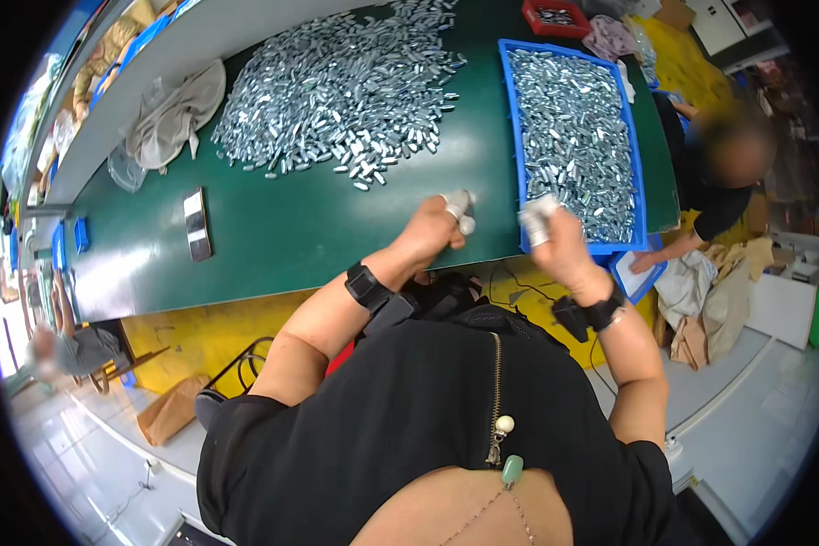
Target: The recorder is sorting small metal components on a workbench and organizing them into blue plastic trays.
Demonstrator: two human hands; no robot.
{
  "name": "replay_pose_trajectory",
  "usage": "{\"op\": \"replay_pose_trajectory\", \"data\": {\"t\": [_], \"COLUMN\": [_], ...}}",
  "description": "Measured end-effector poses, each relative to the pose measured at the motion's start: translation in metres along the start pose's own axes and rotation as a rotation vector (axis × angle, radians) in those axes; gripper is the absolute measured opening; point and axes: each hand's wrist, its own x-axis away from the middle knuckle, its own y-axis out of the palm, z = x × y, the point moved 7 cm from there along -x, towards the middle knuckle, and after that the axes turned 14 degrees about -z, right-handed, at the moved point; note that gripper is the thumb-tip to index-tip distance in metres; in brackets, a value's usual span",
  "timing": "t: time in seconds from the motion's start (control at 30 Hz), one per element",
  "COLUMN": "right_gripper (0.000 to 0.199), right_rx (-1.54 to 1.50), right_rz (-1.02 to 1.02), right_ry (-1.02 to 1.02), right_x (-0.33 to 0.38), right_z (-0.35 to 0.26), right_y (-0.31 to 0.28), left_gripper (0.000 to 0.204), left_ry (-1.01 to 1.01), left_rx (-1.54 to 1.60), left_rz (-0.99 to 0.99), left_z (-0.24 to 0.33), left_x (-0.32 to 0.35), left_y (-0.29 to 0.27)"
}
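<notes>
Green matting covers the long workbench (273, 227) below me, seen from above through a wide, curved lens. My left hand (432, 232) hovers over the near edge of the bench, its fingers curled shut; pale finger cots (460, 207) cover the tips, and I cannot tell whether a part is pinched between them. My right hand (555, 241) sits just beside it, at the near left corner of a blue plastic tray (514, 118), fingers closed around a few small silvery metal parts (537, 218). Both wrists carry black straps.

That tray is filled nearly to its rim with more of the same shiny, short metal pieces (573, 136). Farther up the bench, well apart from my hands, a large loose heap of the same pieces (337, 86) spreads across the green surface. To my left on the bench lies a small flat rectangular metal plate (197, 223), and beyond it a crumpled beige cloth (173, 118) lies near the far edge. A red bin (555, 16) stands past the tray's far end.

On my right, another person in dark clothing (723, 182) leans at the bench's end, one hand on a smaller blue tray (637, 273). Yellow flooring (209, 332) shows under the bench.
</notes>
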Motion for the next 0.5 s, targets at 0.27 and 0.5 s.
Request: {"op": "replay_pose_trajectory", "data": {"t": [0.27,0.5], "right_gripper": [0.013,0.019], "right_rx": [0.045,0.044], "right_rz": [-0.016,-0.143], "right_ry": [0.264,0.228], "right_x": [-0.036,-0.146], "right_z": [0.080,0.073], "right_y": [0.001,0.122], "left_gripper": [0.031,0.039], "left_ry": [0.097,0.138], "left_rx": [-0.135,0.003], "left_rz": [0.368,0.499], "left_z": [0.011,-0.002], "left_x": [0.035,0.061], "left_y": [-0.032,-0.050]}}
